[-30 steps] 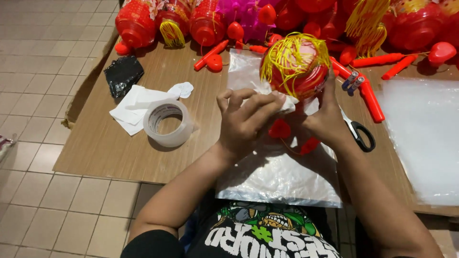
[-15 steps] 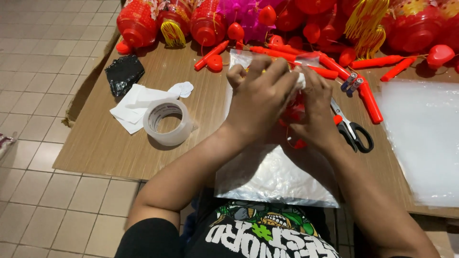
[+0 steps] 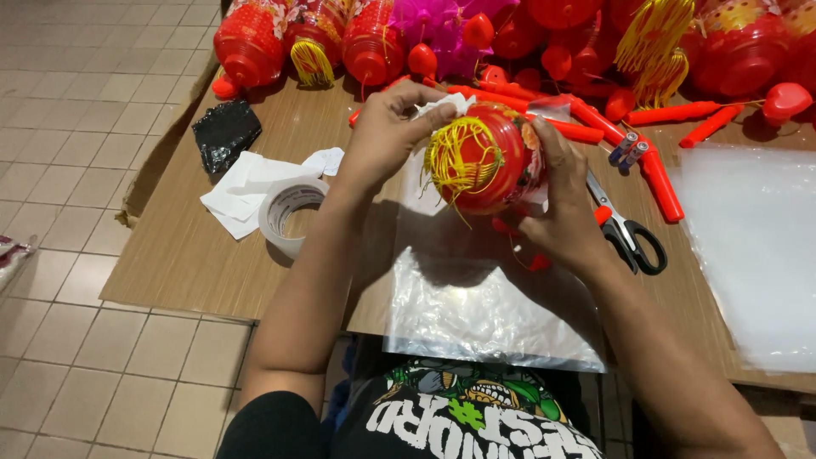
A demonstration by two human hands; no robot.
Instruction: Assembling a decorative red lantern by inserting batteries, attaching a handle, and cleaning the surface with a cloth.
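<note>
I hold a small red lantern (image 3: 497, 161) with a yellow tassel wound over its front, raised above a clear plastic sheet (image 3: 476, 297) on the brown table (image 3: 178, 255). My right hand (image 3: 565, 212) cups the lantern from the right and below. My left hand (image 3: 387, 136) grips its upper left side, fingers pinching a bit of white paper (image 3: 446, 104) at the top. Small red parts show under my right palm.
A roll of tape (image 3: 287, 212) lies on white paper (image 3: 246, 183) at the left, beside a black bag (image 3: 223, 132). Scissors (image 3: 629, 234), two batteries (image 3: 627, 151) and red sticks (image 3: 659, 178) lie to the right. Several red lanterns (image 3: 255, 38) crowd the far edge. More clear plastic (image 3: 756, 246) covers the right.
The lantern has been turned so its tasselled end faces me. My left hand has shifted from over it to its upper left side. Both hands sit a little farther from me.
</note>
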